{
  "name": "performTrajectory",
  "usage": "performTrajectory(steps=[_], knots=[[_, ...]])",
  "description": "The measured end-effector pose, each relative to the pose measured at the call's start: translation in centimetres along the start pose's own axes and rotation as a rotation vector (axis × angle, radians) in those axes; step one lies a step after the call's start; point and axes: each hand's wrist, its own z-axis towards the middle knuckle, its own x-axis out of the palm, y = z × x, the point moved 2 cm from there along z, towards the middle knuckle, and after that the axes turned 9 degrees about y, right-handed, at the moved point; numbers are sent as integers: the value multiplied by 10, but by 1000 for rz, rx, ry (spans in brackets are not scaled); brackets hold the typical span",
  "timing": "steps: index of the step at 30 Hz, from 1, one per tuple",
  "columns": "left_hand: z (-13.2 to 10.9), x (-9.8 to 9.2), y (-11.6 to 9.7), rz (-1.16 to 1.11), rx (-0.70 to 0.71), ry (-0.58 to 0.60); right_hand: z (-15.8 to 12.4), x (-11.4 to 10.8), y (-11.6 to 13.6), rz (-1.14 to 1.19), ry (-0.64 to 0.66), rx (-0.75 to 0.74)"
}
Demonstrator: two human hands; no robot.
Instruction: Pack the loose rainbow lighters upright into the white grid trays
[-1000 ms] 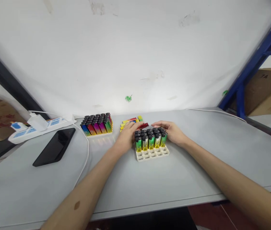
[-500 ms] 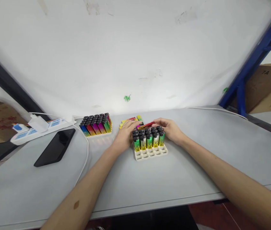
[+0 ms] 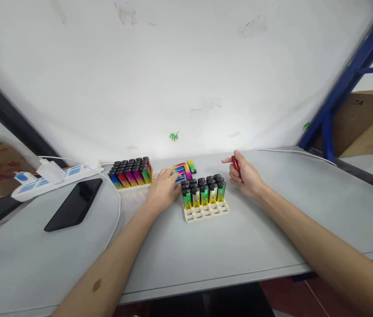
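My right hand is raised to the right of the near rack, its fingers wrapped round a red lighter; the index finger points left. Spread over several loose lighters lying flat on the table, my left hand has its fingers apart, their tips at the blue ones. In front of these, a cream rack holds rows of upright lighters with black tops and green, silver and yellow bodies. Its front rows of holes are bare. Behind my left hand stands a second rack full of multicoloured lighters.
A black phone lies on the left of the grey table. Behind it is a white power strip with plugs, and a white cable runs toward the front. Cardboard boxes stand beyond the blue frame at right.
My right hand has moved right, away from the loose lighters, with the red lighter now in it. My left hand has shifted slightly left, baring more of the loose lighters.
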Motion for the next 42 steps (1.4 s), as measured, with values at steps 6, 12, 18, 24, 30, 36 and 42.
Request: performTrajectory(steps=[6,12,18,24,30,36,42], knots=[[0,3,4,93,-74,-7,-2,5,0,117,82,37],[-1,1,3,99,-95,1,-1,5,-3,131,89,103],[-1,1,0,76,-101,37,-3,9,0,55,81,120],[-1,2,-1,50,-84,81,-4,13,-4,1,112,140],[-2,0,-3,44,-76,103,-3,11,-7,-16,96,131],[-2,1,-3,60,-32,123,-4,11,-7,-5,87,140],[-2,3,-4,47,-4,112,-5,13,-11,-39,131,168]])
